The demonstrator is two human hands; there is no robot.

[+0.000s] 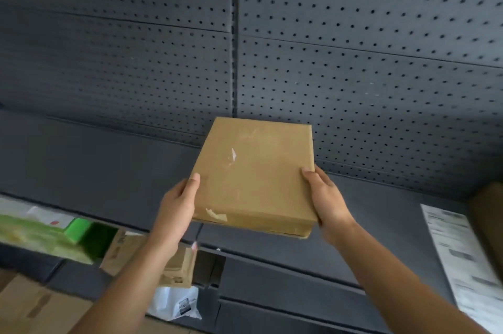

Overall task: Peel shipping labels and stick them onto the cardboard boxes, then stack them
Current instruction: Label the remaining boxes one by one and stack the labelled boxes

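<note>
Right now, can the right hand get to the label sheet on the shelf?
Probably not yet: the right hand and left hand both grip the cardboard box. The label sheet lies uncovered to the right.

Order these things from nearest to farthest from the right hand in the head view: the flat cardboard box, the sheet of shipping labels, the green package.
1. The flat cardboard box: held by the right hand on its right edge.
2. The sheet of shipping labels: on the shelf, lower right.
3. The green package: far left, beyond the left hand.
</note>
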